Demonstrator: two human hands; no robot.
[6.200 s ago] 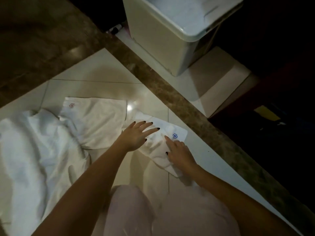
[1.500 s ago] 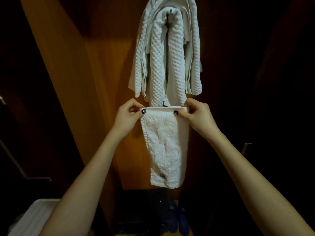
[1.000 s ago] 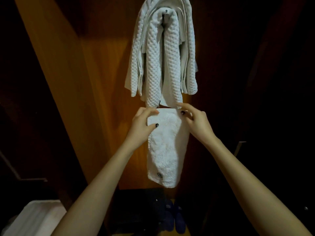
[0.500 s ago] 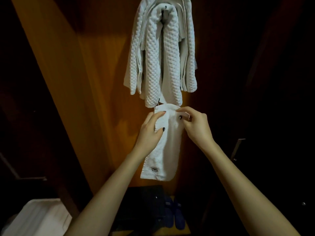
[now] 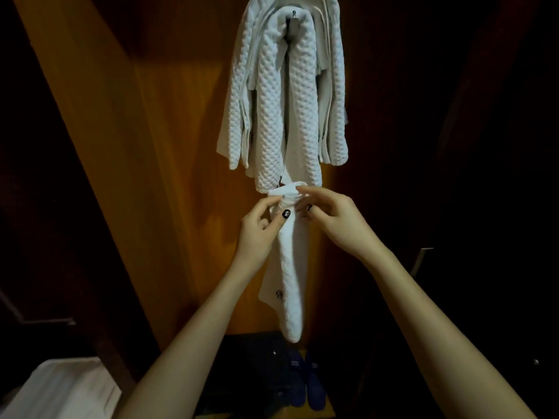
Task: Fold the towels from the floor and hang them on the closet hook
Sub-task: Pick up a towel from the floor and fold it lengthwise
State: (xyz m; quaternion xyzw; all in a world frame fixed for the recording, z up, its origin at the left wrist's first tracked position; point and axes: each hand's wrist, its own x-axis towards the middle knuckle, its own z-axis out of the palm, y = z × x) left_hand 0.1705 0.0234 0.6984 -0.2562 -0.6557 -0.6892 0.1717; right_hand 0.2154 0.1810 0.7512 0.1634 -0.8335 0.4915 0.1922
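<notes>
L hand (image 5: 259, 229) & R hand (image 5: 335, 226) are both holding the folded small towel (image 5: 292, 267) at its top, fingers (image 5: 314, 195) pinching the bunched upper end. Towel's hanging straight down, just under the waffle towels (image 5: 272, 101) draping over the closet hook (image 5: 292, 15). Slippers (image 5: 305, 379) are sitting below.

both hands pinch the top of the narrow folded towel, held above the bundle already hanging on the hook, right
Not quite. The head view shows the narrow folded towel held below the bundle on the hook, its top just under the bundle's lower ends. The left hand and right hand do both pinch its top.
</notes>
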